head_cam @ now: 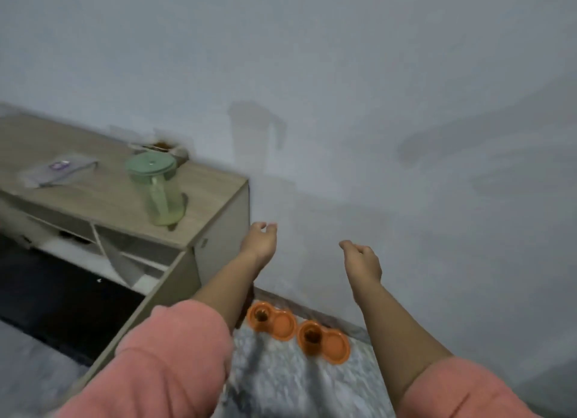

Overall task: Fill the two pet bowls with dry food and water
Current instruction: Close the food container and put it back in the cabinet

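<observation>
The 2 orange pet bowls (298, 331) sit side by side on the grey rug (290, 383) against the wall, below and right of the wooden tabletop (93, 180). On that tabletop stands a green-lidded jug (156, 189). Left hand (260, 239) and right hand (362, 261) hover above the bowls, fingers loosely curled, empty.
</observation>
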Motion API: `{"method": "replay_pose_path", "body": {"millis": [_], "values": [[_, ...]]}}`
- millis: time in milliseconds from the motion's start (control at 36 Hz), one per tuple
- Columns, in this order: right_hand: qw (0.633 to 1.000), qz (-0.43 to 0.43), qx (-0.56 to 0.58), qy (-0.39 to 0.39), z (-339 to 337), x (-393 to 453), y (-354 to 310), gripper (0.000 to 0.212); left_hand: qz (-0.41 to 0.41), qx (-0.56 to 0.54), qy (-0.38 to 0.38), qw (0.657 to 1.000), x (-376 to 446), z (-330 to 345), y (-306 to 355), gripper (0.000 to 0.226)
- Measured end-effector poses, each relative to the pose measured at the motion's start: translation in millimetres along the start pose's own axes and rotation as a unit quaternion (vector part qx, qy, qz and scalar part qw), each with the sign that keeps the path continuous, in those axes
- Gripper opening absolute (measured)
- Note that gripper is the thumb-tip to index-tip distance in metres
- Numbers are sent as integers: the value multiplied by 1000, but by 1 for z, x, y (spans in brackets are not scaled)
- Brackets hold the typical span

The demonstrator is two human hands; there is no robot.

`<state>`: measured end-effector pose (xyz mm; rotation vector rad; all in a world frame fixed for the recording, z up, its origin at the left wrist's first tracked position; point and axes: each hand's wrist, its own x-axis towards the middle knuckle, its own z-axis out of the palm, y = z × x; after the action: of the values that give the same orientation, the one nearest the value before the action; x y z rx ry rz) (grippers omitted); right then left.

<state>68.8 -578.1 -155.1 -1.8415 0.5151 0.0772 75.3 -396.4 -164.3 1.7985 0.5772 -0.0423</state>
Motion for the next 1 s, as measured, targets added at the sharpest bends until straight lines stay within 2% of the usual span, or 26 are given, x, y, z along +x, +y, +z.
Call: {"method": "replay_pose_path", "body": {"millis": [278, 472, 583, 694, 861, 917, 1000], "values": [[988, -90, -36, -123, 89, -99, -44, 47, -8, -42, 172, 984, -62, -150, -33, 47], [971, -133, -69, -188, 183, -171, -65, 48, -38, -94, 261, 960, -86, -271, -82, 50], [964, -146, -69, -211, 241, -206, -74, 40, -62, -107, 297, 947, -88, -340, -110, 48], [964, -144, -55, -216, 310, -240, -83, 41, -62, -103, 312, 942, -76, -416, -139, 49], [967, -129, -51, -215, 400, -283, -95, 23, -78, -88, 317, 941, -53, -520, -169, 54], [967, -123, -41, -219, 427, -295, -101, 24, -82, -87, 317, 941, -42, -552, -175, 54], [971, -112, -38, -207, 459, -310, -113, 37, -91, -79, 311, 943, -25, -590, -182, 52]]}}
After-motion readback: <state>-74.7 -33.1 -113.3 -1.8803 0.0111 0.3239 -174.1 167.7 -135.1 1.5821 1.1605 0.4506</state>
